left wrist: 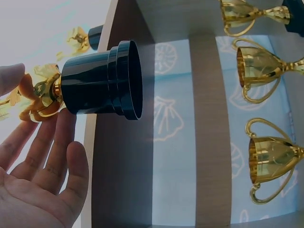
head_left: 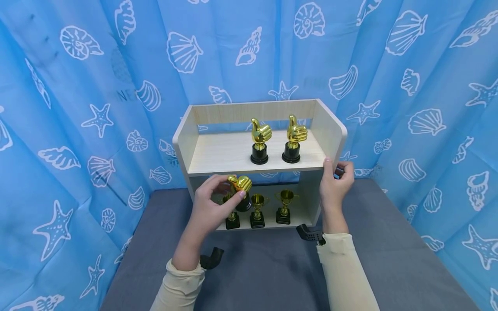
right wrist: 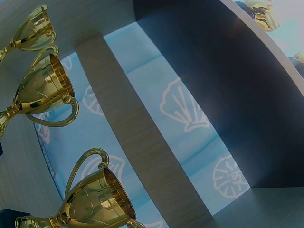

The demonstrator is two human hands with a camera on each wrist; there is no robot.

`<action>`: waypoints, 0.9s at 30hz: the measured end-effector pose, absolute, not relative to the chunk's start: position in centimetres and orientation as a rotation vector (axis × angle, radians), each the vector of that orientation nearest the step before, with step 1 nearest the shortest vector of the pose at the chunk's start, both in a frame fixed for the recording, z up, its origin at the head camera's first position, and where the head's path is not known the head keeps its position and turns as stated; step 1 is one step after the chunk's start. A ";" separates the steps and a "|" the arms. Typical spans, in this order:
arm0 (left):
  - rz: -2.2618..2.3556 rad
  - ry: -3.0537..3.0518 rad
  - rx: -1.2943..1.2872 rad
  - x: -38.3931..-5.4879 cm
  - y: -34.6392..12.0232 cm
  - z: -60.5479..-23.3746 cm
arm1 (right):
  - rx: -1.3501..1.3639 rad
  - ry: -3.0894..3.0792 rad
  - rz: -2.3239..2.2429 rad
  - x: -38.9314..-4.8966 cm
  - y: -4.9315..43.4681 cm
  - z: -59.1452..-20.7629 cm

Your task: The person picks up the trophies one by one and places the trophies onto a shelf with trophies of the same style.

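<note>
My left hand (head_left: 210, 203) pinches a gold thumbs-up trophy (head_left: 244, 183) by its gold top, between thumb and fingers. Its black round base (left wrist: 102, 80) is free of the hand, in front of the shelf. With thumb on the front edge and fingers at the outer side, my right hand (head_left: 336, 185) grips the right panel of the small wooden shelf (head_left: 221, 151). Two more thumbs-up trophies, one left (head_left: 260, 140) and one right (head_left: 293, 138), stand upright on the upper level. Below are three gold cups: a right one (head_left: 285, 205), a middle one (head_left: 257, 209) and a left one (head_left: 232, 219) partly hidden.
The shelf stands on a grey cloth-covered table (head_left: 264, 268). Behind and around hangs a blue curtain (head_left: 225, 34) with white shell prints. It shows through gaps in the shelf's back. A black wrist mount (head_left: 212, 258) juts from the left sleeve, another (head_left: 309, 233) from the right.
</note>
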State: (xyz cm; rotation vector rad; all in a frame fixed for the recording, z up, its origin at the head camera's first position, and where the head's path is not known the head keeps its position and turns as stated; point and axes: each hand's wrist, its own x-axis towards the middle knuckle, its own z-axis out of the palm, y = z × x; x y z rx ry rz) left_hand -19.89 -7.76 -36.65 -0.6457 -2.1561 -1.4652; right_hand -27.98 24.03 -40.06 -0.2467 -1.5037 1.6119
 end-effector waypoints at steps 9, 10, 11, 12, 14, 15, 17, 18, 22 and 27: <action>-1.459 -2.127 -0.667 -20.2 -7.8 -36.0 | -0.238 -1.500 1.604 -28.1 24.0 -40.0; -1.457 -2.126 -0.666 -20.2 -7.9 -35.9 | -0.236 -1.503 1.603 -28.1 24.0 -40.0; -1.457 -2.127 -0.665 -20.2 -7.9 -35.9 | -0.235 -1.506 1.606 -28.0 24.0 -40.0; -1.457 -2.126 -0.665 -20.2 -7.9 -35.8 | -0.235 -1.507 1.609 -28.0 24.0 -40.0; -1.460 -2.127 -0.663 -20.3 -7.9 -35.7 | -0.232 -1.507 1.612 -28.0 24.1 -40.0; -1.462 -2.127 -0.661 -20.3 -7.9 -35.7 | -0.232 -1.506 1.612 -28.0 24.1 -40.1; -1.464 -2.127 -0.659 -20.3 -8.0 -35.6 | -0.231 -1.505 1.612 -28.0 24.1 -40.1; -1.466 -2.127 -0.656 -20.3 -8.0 -35.5 | -0.229 -1.503 1.609 -28.0 24.1 -40.2; -1.477 -2.125 -0.652 -20.4 -8.0 -35.3 | -0.231 -1.505 1.604 -28.0 24.1 -40.2; -1.479 -2.122 -0.646 -20.4 -8.0 -35.1 | -0.224 -1.501 1.606 -27.9 24.1 -40.2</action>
